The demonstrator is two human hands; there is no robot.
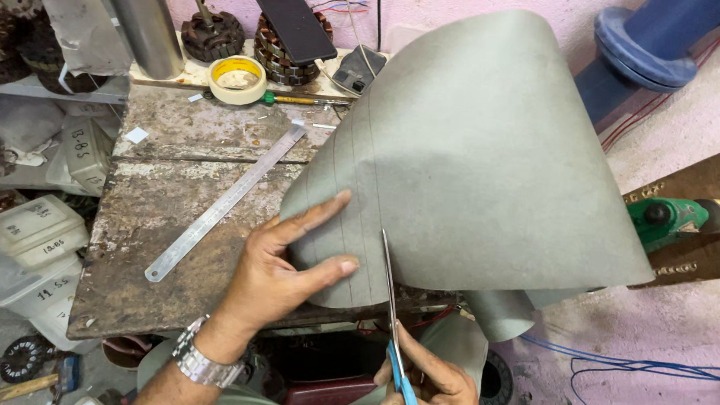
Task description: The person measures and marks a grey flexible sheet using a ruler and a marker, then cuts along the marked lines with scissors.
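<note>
Head view looks down on a worn, rust-stained workbench point(174, 238) where the left hand point(281, 265) lies palm down on a large grey sheet point(484, 170), fingers spread, the thumb point(323, 273) and forefinger splayed apart and pressing the sheet's near edge flat; a metal watch point(203, 361) circles that wrist, and the forearm comes up from the lower left. The right hand point(434, 396) sits low in the frame, just right of the left, with its fingers closed through the blue handles of a pair of scissors point(392, 327), gripping them firmly. The scissor blades point away from the person, up the frame and slightly left, their tips meeting the sheet's near edge just beside the left thumb; the long axis runs nearly along the faint pencil lines drawn on the sheet. The sheet itself rests on the bench's right part and curls upward at its far end into a broad roll, with its right side hanging past the bench edge. A long steel ruler point(225, 204) lies diagonally on the bench left of the sheet, well clear of both hands. At the back stand a roll of tape point(237, 79) and a dark phone point(296, 25) propped on a wound motor core. Left of the bench, pale plastic tubs point(31, 239) sit stacked with lids on, so their contents cannot be told
</note>
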